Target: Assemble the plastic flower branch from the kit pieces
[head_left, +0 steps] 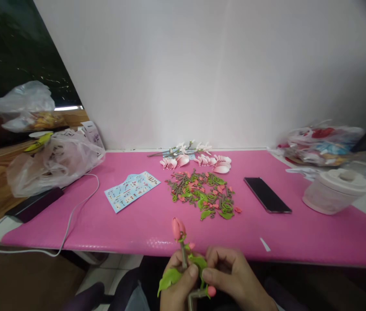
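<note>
Both hands meet at the bottom centre, below the table's front edge. My left hand (177, 283) is closed round the grey stem of a toy flower sprig (183, 248) with a pink bud on top and green leaves. My right hand (231, 276) is closed too, its fingertips pinching the sprig's green leaf part beside the left thumb. A pile of small green, brown and pink building pieces (204, 194) lies on the pink mat (144, 216) ahead. Pink and white petal pieces (202, 160) and a white flower stem (186, 149) lie behind the pile.
A blue instruction sheet (131, 190) lies left of the pile, a black phone (267, 194) to its right. A white round container (335, 190) and a filled plastic bag (320, 144) stand at the right. More plastic bags (53, 160), a dark device and a white cable (73, 211) are on the left.
</note>
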Tool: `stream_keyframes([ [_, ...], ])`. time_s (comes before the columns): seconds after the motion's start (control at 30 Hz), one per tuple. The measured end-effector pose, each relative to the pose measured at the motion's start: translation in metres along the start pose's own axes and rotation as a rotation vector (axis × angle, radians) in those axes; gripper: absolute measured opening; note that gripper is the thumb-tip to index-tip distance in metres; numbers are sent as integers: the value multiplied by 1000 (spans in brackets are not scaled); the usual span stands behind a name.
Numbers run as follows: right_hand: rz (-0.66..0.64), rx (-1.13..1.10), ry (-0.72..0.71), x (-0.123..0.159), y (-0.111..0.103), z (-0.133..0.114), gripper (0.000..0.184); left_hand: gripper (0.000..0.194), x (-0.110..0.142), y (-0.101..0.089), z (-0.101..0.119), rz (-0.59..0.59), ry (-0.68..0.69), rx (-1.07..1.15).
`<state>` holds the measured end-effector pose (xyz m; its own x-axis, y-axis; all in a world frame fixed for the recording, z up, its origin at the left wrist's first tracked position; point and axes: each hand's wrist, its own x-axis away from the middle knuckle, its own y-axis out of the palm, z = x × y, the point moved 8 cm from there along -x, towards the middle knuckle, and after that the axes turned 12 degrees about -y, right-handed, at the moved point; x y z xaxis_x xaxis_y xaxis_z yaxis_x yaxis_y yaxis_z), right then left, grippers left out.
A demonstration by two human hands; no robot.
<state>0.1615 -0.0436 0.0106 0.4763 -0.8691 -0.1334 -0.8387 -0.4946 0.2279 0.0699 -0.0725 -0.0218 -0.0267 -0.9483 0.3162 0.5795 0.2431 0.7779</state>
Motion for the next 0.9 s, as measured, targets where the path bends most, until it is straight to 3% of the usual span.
stream_keyframes([
  [0.2, -46, 241, 14, 1, 1, -2, 24, 33, -4, -3, -4, 37, -57, 0],
  [0.37, -137, 414, -22, 1, -1, -14, 15, 24, -4, 0, -1, -11, -93, -65],
  [0.47, -194, 363, -65, 2, -7, -29, 14, 26, -3, -4, 6, 44, -107, -117],
  [0.57, -138, 230, -18, 6, -19, -37, 20, 30, 1, -3, 12, 36, -128, -176],
  [0.77, -53, 49, 127, 15, -21, -24, 26, 31, 11, 8, 5, -56, -221, -255],
  [0.83, -48, 70, 67, 13, -22, -28, 23, 31, 14, 10, 3, -38, -238, -254],
  [0.9, -49, 168, -83, 9, -24, -41, 15, 32, 15, 12, 2, -25, -250, -254],
])
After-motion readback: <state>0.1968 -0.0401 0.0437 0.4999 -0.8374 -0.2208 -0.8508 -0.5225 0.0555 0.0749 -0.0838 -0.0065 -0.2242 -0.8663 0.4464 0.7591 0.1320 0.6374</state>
